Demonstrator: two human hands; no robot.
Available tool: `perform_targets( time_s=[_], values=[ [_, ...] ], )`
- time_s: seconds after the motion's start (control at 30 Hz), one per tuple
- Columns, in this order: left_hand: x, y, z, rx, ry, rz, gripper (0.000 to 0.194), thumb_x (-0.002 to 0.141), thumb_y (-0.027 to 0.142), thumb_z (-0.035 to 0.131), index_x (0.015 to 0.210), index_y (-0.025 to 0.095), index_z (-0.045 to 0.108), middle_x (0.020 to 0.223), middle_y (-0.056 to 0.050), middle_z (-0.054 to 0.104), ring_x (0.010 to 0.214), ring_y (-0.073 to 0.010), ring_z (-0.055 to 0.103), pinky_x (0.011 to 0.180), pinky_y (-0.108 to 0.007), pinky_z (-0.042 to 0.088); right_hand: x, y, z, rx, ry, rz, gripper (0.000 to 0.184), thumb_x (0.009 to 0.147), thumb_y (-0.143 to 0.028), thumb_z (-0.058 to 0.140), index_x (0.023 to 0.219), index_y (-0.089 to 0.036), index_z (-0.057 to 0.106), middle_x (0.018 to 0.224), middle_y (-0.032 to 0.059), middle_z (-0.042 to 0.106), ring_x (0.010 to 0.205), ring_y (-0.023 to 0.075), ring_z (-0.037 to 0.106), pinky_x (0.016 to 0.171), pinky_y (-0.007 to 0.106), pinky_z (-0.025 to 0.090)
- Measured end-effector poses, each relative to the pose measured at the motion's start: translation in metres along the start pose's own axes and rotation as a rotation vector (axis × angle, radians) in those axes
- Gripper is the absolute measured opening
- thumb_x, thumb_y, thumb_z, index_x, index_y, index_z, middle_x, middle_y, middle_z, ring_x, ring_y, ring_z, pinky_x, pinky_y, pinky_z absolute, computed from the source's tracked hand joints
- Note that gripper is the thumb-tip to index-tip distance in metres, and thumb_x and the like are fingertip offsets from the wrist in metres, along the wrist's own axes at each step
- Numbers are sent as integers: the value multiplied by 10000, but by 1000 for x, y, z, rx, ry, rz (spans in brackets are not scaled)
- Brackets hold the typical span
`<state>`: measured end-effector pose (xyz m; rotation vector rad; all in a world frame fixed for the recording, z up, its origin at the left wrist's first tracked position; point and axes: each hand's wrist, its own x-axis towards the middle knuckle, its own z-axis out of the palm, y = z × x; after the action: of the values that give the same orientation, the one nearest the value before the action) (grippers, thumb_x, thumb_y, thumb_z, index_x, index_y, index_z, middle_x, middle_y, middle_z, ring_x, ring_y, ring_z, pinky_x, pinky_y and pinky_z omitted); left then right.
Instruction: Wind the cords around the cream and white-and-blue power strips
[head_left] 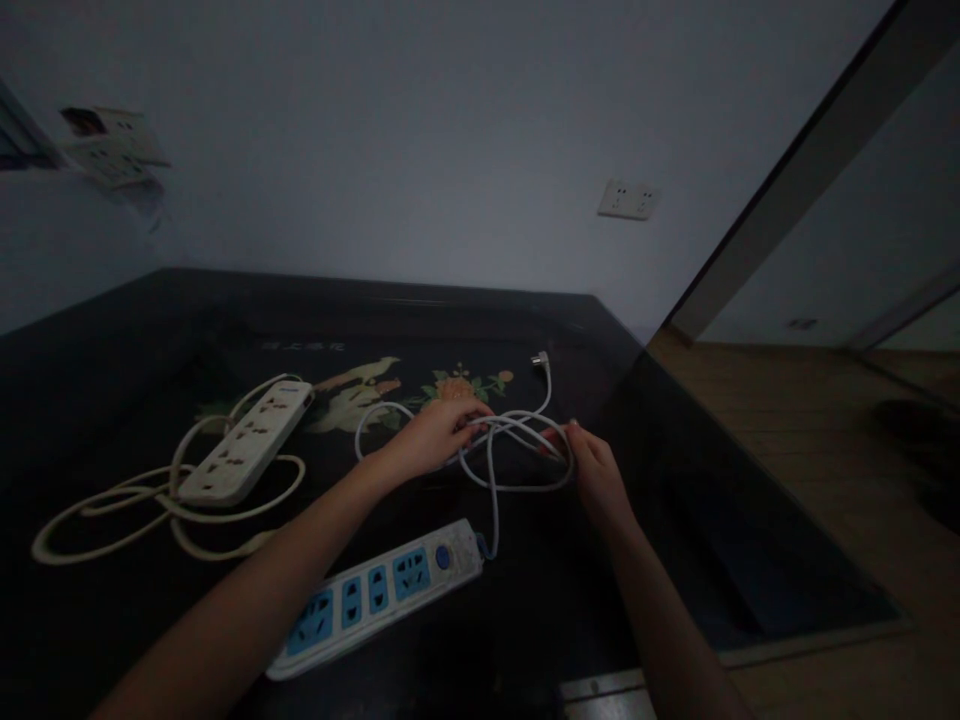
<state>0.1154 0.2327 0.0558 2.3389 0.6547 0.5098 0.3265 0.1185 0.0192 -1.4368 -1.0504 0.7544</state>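
A white power cord (517, 487) lies in loose loops on the dark tabletop, between my two hands. My left hand (446, 430) is closed on the cord at the left side of the loops. On the right side, my right hand (596, 465) pinches the outer loop between thumb and fingers. The cord's plug (541, 360) rests on the table beyond the loops. From the cord's near end runs a white power strip (382, 592) with blue sockets, lying slanted in front of me; my left forearm covers part of its left end.
At the left lies a second white power strip (251, 440) with its own coiled cord (112, 555). The dark table (720, 560) has a flower-and-bird picture (454, 388). A double wall outlet (628, 200) is on the wall behind, and more outlets (112, 150) are at upper left.
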Motion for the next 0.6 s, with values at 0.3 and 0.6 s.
perform_targets(
  time_s=[0.3,0.6],
  values=[
    [-7,5,-14,75,-136,18,280,858,132,451,1091,183,597,925,-32,681,822,-149,625,738,-256,434,8,10,-14,13,239,-83,414,857,-538,484,885,-169,667,813,69,679,773,192,643,722,320,519],
    [-13,13,-25,80,-197,63,193,806,102,476,926,181,606,877,-15,653,823,-150,594,706,-248,402,77,8,-31,-278,177,-29,303,783,-335,577,1016,-151,636,883,61,681,817,178,638,714,299,502]
  ],
)
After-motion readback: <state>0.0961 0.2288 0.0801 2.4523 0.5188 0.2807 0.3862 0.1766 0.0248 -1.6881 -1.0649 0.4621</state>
